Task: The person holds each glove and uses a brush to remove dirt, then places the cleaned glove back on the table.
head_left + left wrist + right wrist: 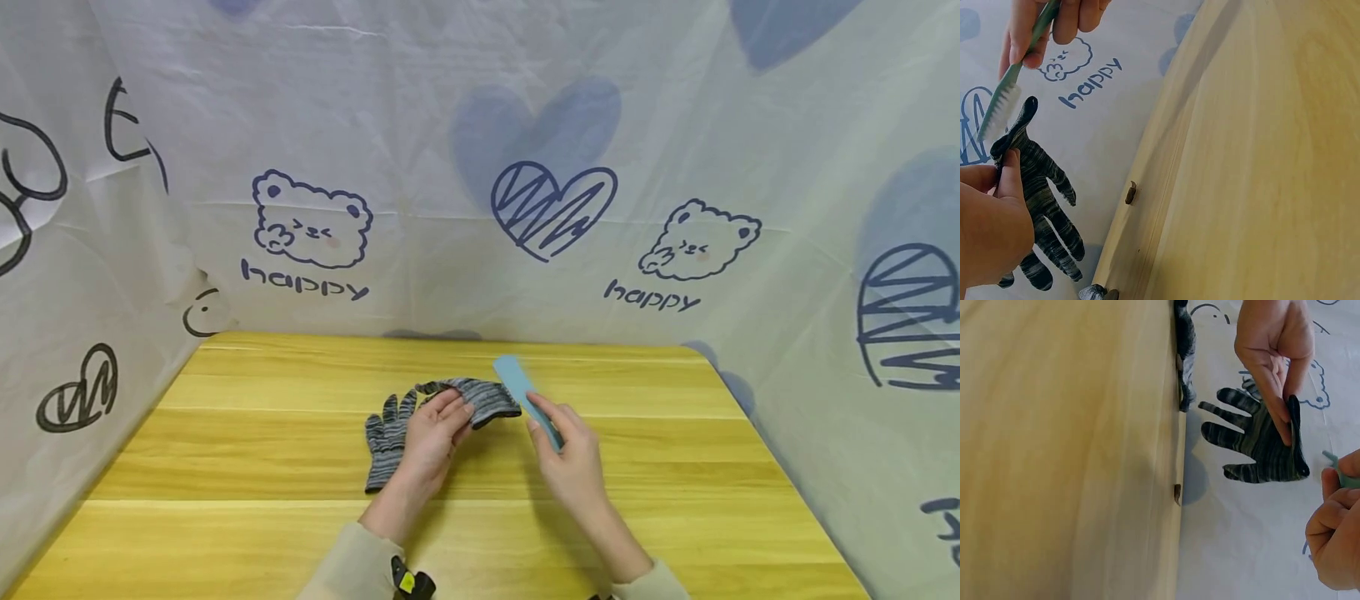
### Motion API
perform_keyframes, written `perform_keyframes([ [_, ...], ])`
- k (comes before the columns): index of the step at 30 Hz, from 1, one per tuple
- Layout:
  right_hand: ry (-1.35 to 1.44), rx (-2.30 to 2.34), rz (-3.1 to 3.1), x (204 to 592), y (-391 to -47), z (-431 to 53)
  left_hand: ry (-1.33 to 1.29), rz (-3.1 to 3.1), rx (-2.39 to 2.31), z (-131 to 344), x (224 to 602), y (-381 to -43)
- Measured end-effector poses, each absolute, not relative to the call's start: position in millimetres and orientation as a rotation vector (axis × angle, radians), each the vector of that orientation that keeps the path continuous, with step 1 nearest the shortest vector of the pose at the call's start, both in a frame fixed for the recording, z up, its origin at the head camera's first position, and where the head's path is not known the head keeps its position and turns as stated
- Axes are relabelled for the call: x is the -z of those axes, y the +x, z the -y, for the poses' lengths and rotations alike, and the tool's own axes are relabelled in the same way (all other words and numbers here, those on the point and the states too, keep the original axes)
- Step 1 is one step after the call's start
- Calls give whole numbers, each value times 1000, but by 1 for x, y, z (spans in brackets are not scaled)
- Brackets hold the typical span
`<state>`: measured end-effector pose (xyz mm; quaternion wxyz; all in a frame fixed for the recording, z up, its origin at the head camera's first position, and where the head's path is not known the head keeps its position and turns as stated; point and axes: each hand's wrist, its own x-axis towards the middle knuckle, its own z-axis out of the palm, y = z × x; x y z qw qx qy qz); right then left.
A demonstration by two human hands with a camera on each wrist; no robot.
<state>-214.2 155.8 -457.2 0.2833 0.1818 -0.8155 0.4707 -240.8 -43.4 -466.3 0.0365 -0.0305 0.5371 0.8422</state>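
My left hand (431,442) pinches a grey-and-black knit glove (489,400) near its cuff, holding it above the table. In the left wrist view the glove's fingers (1054,237) hang down, spread apart. My right hand (573,458) grips a blue-green brush (516,379) by its handle. White bristles (1004,109) face the glove's cuff in the left wrist view; whether they touch it I cannot tell. A second, matching glove (386,446) lies on the table beside my left hand, partly hidden behind it.
The yellow wood-grain table (247,450) spreads around both hands. A white cloth (420,250) printed with bears and hearts hangs behind it and at both sides. A small dark bit (1130,192) shows near the table edge in the left wrist view.
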Motion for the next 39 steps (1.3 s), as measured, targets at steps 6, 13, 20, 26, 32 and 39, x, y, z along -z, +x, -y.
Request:
perform_keyframes([
  [6,614,-1237,2211,461,-211,-150,-94,-1661,-2589,42,465,-241],
  [13,681,-1158,2305,463,-207,-146,-95,-1679,-2587,41,467,-240],
  [20,642,-1142,2348,462,-205,-145,-101,-1673,-2585,41,467,-241],
  [26,631,-1131,2343,461,-204,-144,-87,-1687,-2576,41,467,-241],
  [32,595,-1137,2342,462,-205,-144,-75,-1699,-2567,41,466,-240],
  [39,555,-1170,2354,463,-205,-144,-68,-1704,-2558,41,465,-238],
])
